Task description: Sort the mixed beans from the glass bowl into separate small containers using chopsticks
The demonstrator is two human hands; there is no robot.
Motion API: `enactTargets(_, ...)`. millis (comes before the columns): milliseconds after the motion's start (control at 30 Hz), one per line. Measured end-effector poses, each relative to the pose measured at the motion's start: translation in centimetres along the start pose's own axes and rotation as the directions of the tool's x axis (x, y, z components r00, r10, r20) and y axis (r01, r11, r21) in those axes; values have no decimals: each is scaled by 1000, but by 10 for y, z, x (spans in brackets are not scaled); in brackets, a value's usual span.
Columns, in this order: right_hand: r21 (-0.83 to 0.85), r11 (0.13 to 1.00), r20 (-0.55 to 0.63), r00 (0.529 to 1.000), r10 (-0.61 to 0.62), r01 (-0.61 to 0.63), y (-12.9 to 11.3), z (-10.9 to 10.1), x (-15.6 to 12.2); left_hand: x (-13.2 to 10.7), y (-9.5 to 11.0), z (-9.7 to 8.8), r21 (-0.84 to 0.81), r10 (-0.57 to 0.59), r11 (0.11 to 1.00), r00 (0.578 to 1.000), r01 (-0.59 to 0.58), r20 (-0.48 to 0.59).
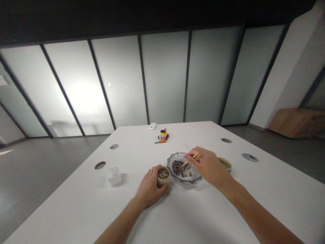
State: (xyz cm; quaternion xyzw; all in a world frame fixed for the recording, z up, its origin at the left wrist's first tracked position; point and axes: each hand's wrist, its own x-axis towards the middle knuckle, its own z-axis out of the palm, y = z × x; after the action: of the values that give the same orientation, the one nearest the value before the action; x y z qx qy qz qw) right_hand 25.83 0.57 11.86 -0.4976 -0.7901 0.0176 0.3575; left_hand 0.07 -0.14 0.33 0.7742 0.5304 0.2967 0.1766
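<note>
My left hand (151, 185) is wrapped round a small pale cup (163, 182) on the table; striped sunflower seeds (163, 174) show inside it. Just right of the cup stands a clear glass bowl (186, 182) with a scalloped rim. Dark round beans (177, 166) lie in the bowl, with some striped seeds among them. Over its right side, my right hand (203, 163) grips a pair of wooden chopsticks (196, 156), tips down in the bowl among the contents. Whether the tips pinch a seed is too small to tell.
A white square container (113, 176) stands on the left of the white table (83, 210). Partly behind my right wrist is a pale round dish (225, 164). Farther back are a yellow toy car (164, 134), an orange toy carrot (160, 141) and a white box-like object (152, 126).
</note>
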Motion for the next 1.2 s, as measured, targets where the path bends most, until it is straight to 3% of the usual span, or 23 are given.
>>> enactTargets(200,-13,1000,53,999,-12,13,1,3,0,-1,-1,1,-3,11,1000,1000,-11,-10)
enactTargets(500,-21,999,-12,999,-40,40,4,5,0,-1,-3,0,0,17,1000,1000,-17,-10)
enactTargets(833,102,988,-271,959,-86,118,-25,-10,-7,0,-9,4,12,17,1000,1000,-17,-12)
enactTargets(1033,221,975,-102,995,-13,36,-39,-12,-9,0,-7,3,9,13,1000,1000,-13,-1)
enactTargets(1200,190,981,-157,988,-6,36,-34,-16,-7,0,-7,3,12,14,1000,1000,-14,-15)
